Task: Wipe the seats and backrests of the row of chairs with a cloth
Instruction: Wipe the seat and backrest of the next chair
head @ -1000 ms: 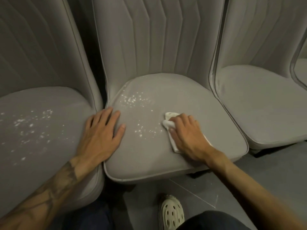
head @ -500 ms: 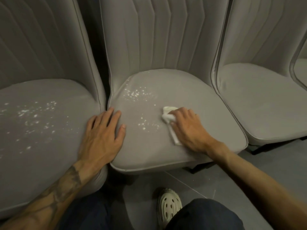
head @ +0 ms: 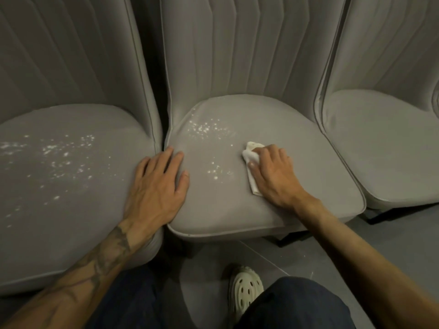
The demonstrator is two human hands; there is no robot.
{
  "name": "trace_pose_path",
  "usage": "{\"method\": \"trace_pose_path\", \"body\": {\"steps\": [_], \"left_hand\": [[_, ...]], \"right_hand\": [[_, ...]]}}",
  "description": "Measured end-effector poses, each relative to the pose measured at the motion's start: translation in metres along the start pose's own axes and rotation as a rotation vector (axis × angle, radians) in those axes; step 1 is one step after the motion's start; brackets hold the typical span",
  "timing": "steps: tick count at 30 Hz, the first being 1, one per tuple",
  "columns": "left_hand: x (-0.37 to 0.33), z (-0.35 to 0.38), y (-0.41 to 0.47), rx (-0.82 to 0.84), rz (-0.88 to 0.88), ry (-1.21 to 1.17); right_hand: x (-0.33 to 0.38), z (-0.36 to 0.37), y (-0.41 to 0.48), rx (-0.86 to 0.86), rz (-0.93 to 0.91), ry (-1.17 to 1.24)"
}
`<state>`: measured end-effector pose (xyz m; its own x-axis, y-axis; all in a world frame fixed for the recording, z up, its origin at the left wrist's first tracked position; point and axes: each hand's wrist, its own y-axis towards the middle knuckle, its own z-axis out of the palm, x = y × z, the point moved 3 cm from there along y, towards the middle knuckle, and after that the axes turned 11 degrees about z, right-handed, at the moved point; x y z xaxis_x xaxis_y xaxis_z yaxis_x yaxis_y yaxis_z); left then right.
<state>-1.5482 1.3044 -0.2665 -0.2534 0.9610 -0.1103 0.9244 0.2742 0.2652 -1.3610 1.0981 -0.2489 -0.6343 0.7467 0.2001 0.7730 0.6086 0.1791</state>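
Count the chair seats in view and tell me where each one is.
3: the left seat, speckled white; the middle seat, bearing the cloth; the right seat, without specks. Others may lie outside the frame.

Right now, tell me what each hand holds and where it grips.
The right hand grips the white cloth at its bunched far end, pressing it on the middle seat. The left hand holds nothing; it rests flat.

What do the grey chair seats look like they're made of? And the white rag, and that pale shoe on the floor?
The middle seat: smooth grey upholstery with a dull sheen and a piped edge, likely faux leather or a tight-woven fabric. The cloth: soft white textile or perhaps paper towel, since it bunches and folds. The shoe: moulded cream foam or rubber, with round holes.
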Motion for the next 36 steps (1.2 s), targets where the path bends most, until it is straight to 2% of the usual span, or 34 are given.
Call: {"method": "trace_pose_path", "body": {"steps": [3, 5, 9, 13, 14, 18, 19, 23, 24, 26, 29, 30, 31, 34, 36], "left_hand": [[0.0, 0.0, 0.0, -0.01, -0.002, 0.014], [0.001, 0.001, 0.0, -0.011, -0.006, 0.02], [0.002, 0.004, 0.0, -0.021, -0.01, 0.024], [0.004, 0.006, 0.0, -0.028, -0.013, 0.053], [0.004, 0.006, -0.001, -0.026, -0.012, 0.055], [0.004, 0.008, 0.0, -0.018, -0.011, 0.062], [0.004, 0.008, 0.0, -0.018, -0.014, 0.06], [0.004, 0.008, -0.003, -0.018, -0.014, 0.067], [0.004, 0.008, -0.003, -0.016, -0.015, 0.069], [0.004, 0.008, -0.001, -0.007, -0.02, 0.065], [0.001, 0.007, -0.001, 0.004, -0.025, 0.059], [0.001, 0.006, -0.001, 0.008, -0.026, 0.06], [0.001, 0.006, -0.001, 0.009, -0.026, 0.06], [0.001, 0.005, -0.001, 0.015, -0.033, 0.071], [0.001, 0.005, -0.001, 0.018, -0.03, 0.08]], "right_hand": [[0.046, 0.011, -0.016, 0.074, -0.233, 0.053], [0.048, 0.009, -0.015, 0.121, -0.368, 0.065], [0.036, 0.002, 0.013, 0.101, -0.237, 0.063], [0.065, 0.012, -0.002, 0.182, -0.508, 0.094], [0.06, 0.01, 0.005, 0.195, -0.527, 0.095], [0.043, 0.007, 0.06, 0.125, -0.276, 0.016], [0.051, 0.01, 0.062, 0.115, -0.278, 0.008], [0.079, 0.024, 0.033, 0.174, -0.604, 0.099], [0.071, 0.023, 0.043, 0.177, -0.624, 0.095], [0.044, 0.024, 0.086, 0.118, -0.474, 0.069], [0.004, 0.025, 0.152, 0.079, -0.016, -0.002], [0.011, 0.027, 0.155, 0.072, 0.01, -0.012], [0.028, 0.032, 0.148, 0.069, -0.047, 0.003], [0.091, 0.048, 0.093, 0.068, -0.433, 0.122], [0.093, 0.047, 0.084, 0.085, -0.566, 0.119]]}}
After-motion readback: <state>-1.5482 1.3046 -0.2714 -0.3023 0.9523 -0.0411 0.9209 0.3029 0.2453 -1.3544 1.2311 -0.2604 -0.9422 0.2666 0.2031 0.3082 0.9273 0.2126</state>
